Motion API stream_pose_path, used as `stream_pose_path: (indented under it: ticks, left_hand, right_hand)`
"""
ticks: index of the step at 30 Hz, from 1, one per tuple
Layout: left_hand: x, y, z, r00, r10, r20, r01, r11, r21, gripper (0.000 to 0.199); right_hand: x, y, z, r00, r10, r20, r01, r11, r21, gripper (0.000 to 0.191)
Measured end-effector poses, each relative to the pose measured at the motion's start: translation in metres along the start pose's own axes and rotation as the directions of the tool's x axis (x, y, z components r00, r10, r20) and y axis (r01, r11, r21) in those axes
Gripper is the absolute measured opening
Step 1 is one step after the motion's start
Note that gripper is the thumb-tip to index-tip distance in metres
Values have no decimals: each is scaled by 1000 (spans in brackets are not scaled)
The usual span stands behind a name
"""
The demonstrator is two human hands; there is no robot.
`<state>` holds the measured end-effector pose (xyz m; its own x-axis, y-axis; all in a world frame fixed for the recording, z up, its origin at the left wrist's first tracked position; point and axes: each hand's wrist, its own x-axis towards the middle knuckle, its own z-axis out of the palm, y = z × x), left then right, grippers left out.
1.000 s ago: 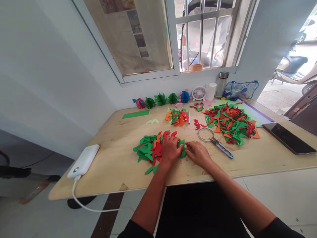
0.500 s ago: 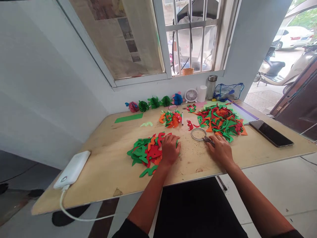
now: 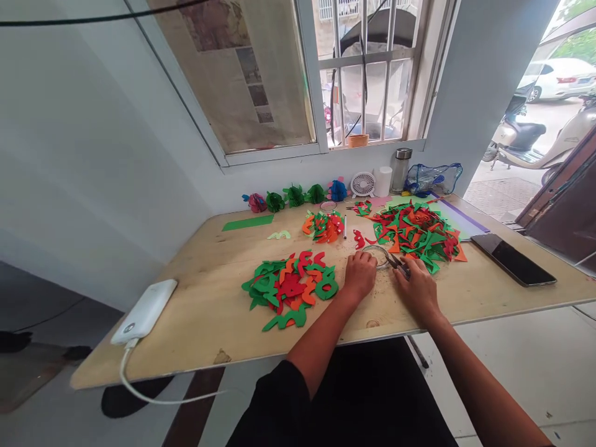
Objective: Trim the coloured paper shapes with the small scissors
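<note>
In the head view my left hand (image 3: 361, 274) has its fingers curled over the near left edge of a silver wire coil (image 3: 378, 248) and grips it. My right hand (image 3: 416, 285) is wrapped round a pair of pliers (image 3: 395, 263); their dark jaws point left, close to the coil's right edge. Left of my left hand lies a pile of cut green, red and orange shapes (image 3: 291, 285), among them a green ring (image 3: 326, 287). Beyond my right hand is a larger heap of red, green and orange scraps (image 3: 416, 230).
A smaller pile of cut pieces (image 3: 323, 227) and a pen (image 3: 345, 227) lie mid-table. A phone (image 3: 512, 259) is at the right; a white power bank (image 3: 144, 311) with a cable is at the left. Paper ornaments (image 3: 295, 196), a fan (image 3: 362, 184) and a bottle (image 3: 400, 171) line the wall.
My left hand has moved right, from the pile of cut shapes to the wire coil. The pliers in my right hand stay beside the coil, and their jaws now look spread.
</note>
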<state>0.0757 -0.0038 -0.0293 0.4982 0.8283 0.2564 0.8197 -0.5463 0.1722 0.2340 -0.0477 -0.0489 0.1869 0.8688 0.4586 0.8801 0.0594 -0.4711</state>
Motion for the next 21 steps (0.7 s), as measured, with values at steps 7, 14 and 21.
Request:
stream_pose_path:
  ticks: [7,14,21]
  left_hand:
    - [-11,-1,-1,969,-222,-112,148,875,-460,8]
    - [-42,7,-18,926,-370,-73,76,373,-925,8]
    - [-85,17,-48,886,-449,-113,47,329,-943,30]
  right_hand:
    - [8,9,-4,977,171,-124,-116,925,362,45]
    - [2,-11,-19,951,252,177,-299,620,725,49]
    - [-29,-47,-48,903,49,428,-410,399,820,45]
